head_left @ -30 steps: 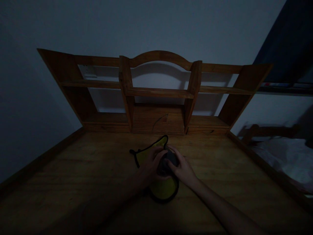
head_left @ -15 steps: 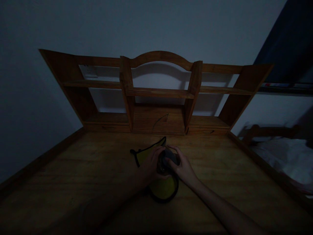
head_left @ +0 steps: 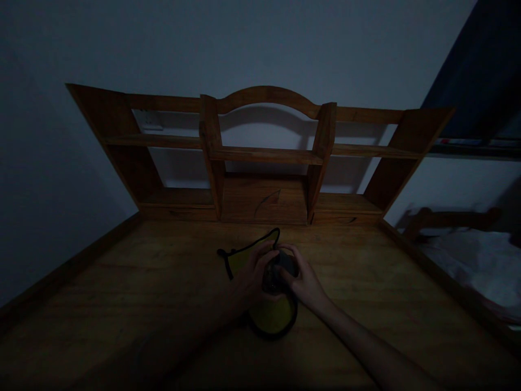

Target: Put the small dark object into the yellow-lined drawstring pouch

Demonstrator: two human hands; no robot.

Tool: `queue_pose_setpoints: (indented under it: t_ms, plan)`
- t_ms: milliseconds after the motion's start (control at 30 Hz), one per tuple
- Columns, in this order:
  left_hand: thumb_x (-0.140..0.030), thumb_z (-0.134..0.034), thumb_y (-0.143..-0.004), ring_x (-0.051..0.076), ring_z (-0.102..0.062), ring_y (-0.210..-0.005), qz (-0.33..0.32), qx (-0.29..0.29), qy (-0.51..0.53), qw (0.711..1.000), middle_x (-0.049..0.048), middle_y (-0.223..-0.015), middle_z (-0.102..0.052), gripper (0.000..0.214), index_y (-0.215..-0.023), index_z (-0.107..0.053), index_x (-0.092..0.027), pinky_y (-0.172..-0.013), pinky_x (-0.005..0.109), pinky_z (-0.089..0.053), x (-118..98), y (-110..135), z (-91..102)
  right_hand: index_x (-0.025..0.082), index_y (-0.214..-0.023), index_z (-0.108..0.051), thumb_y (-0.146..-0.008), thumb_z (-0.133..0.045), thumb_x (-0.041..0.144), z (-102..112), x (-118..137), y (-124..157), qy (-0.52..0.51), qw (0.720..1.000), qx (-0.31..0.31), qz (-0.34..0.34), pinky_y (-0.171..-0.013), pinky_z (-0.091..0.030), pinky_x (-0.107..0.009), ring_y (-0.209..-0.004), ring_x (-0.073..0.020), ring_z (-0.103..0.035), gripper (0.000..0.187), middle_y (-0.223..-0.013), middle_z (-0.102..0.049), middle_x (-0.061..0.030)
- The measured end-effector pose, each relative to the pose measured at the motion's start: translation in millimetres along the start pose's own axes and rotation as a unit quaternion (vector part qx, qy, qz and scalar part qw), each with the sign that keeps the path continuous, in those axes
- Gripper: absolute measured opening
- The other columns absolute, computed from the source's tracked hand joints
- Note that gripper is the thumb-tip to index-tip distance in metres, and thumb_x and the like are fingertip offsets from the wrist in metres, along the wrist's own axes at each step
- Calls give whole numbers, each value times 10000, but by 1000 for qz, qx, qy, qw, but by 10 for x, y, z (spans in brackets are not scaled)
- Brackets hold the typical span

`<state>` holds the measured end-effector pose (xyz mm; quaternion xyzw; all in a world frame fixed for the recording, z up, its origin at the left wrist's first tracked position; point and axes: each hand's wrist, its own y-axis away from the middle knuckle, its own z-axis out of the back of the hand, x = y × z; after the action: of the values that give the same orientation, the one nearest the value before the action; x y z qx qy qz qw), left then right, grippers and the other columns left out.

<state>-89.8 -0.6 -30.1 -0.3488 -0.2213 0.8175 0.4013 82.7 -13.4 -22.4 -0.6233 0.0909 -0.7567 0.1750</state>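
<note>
Close together over the desk, both hands grip a dark rounded object [head_left: 273, 274] with a slightly shiny side; the dim light hides its exact kind. My left hand [head_left: 253, 277] is wrapped round its left side and underside. On the right, my right hand [head_left: 302, 277] has its fingers and thumb closed on a dark grey part [head_left: 288, 263] at the object's upper right. Whether that part is separate cannot be made out. Beneath the hands lies a yellow-green, black-edged cloth-like piece [head_left: 272, 315], its middle hidden by them.
The wooden desk top [head_left: 163, 271] spreads around the hands. At its back stands a wooden shelf unit [head_left: 266, 155] against the wall, with small drawers [head_left: 350, 218] along the bottom. Off the right edge is a white bundle of fabric [head_left: 476, 260], below a dark blue curtain [head_left: 476, 70].
The fingers of both hands have shifted slightly around the dark object, and the grey part has turned a little. The black-edged piece's upper corner has moved slightly right.
</note>
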Motion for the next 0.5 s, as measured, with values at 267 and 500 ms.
queue_pose_setpoints:
  t_ms: [267, 500]
  plan:
    - [-313, -830, -568, 313, -407, -1224, 17, -58, -8, 998, 158, -1273, -360, 897, -1287, -308, -191, -988, 486, -452, 12, 5, -43, 223, -1131, -563, -838, -542, 210, 68, 18, 0, 48, 999, 17, -5, -883, -456, -315, -978, -205, -607, 295, -1030, -660, -22]
    - [-344, -818, -573, 307, -440, -1202, 29, -28, 1, 999, 144, -1253, -405, 881, -1282, -316, -199, -973, 485, -457, 62, 4, -51, 229, -1109, -590, -958, -386, 376, 94, 59, -7, 16, 999, 32, -37, -802, -467, -277, -912, -183, -612, 293, -1000, -660, -12]
